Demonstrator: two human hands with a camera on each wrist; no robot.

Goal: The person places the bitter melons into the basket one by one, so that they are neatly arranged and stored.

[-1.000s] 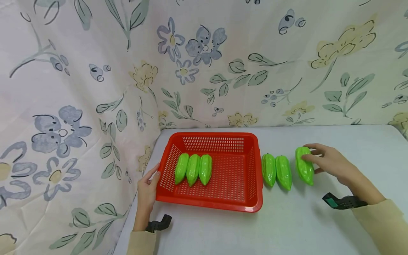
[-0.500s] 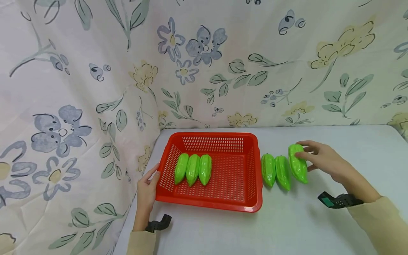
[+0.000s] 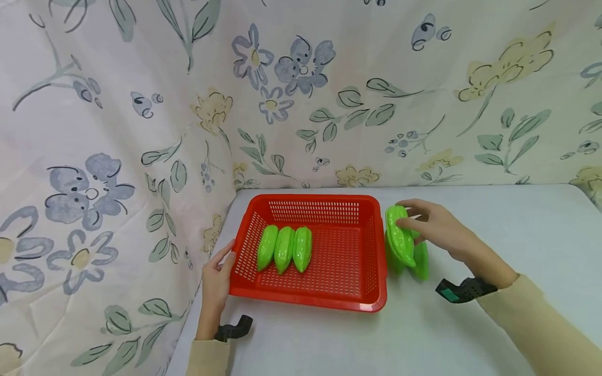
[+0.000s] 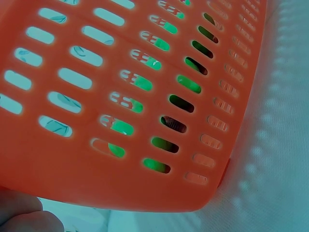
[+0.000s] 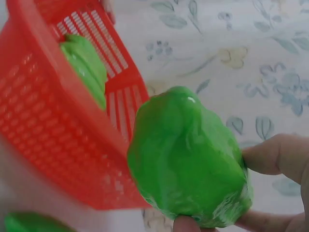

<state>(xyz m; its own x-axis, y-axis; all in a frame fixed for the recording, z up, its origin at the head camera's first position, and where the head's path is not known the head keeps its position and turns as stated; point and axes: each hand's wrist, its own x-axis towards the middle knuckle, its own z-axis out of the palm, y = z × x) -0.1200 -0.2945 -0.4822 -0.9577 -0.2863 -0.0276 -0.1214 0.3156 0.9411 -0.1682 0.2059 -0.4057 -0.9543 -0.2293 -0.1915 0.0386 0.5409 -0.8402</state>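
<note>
A red plastic basket (image 3: 324, 303) with slotted walls lies on the table, three glossy green star fruits (image 3: 284, 250) side by side in its left half. My left hand (image 3: 216, 279) holds the basket's left rim; only some fingertips (image 4: 29, 217) show in the left wrist view. With thumb and fingers, my right hand (image 3: 435, 224) grips another ridged star fruit (image 3: 398, 237) just beyond the basket's right wall. In the right wrist view this held star fruit (image 5: 188, 159) is seen end-on. Two more star fruits (image 3: 420, 263) lie beneath it on the table, partly hidden.
The white table (image 3: 508, 230) runs up to a floral cloth (image 3: 348, 94) hanging behind it and along the left. The basket's raised right wall (image 3: 380, 250) stands between the held star fruit and the basket's inside.
My right hand has carried its star fruit left and slightly up, from the right of the two table star fruits to above them. The left hand and basket have stayed put.
</note>
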